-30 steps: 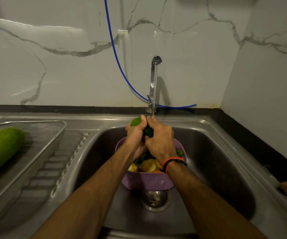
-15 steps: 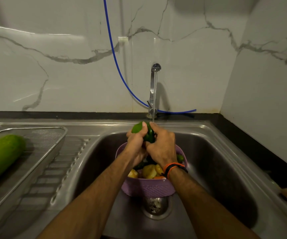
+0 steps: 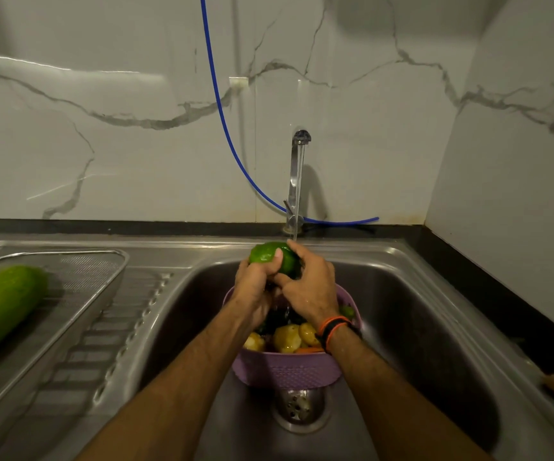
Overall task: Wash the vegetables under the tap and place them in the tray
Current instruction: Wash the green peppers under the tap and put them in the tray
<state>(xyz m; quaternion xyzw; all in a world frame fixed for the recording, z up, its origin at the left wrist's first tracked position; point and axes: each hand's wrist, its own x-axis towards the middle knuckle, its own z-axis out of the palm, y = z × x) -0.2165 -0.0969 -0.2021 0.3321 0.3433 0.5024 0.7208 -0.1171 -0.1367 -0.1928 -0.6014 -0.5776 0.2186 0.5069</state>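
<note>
**Two hands on one green vegetable under the tap**

Both hands meet directly below the tap [image 3: 297,181], which serves as the reference point for everything else. A thin stream of water runs down from the spout and lands where the hands join.

Left hand [image 3: 255,284]: fingers curled round the green vegetable [image 3: 270,256], thumb lying across its glossy top. Right hand [image 3: 309,287]: fingers wrapped over the darker end of the same vegetable, thumb pressed in beneath it. An orange and black band [image 3: 334,329] sits on the right wrist.

Straight below the tap, under the hands, a purple colander [image 3: 285,371] stands in the sink basin [image 3: 418,344]. It holds yellow pieces [image 3: 287,337], something dark and leafy, and a bit of green at its right rim. What the dark contents are cannot be told. The colander stands partly over the drain [image 3: 297,409].

Left of the tap, on the ribbed draining board, lies a metal mesh tray [image 3: 102,271]. One long pale green gourd [image 3: 1,307] rests in it, running off the frame's left edge.

Behind the tap, a blue hose [image 3: 222,118] hangs down the marble wall and curves along the black counter edge to the tap's right.
</note>
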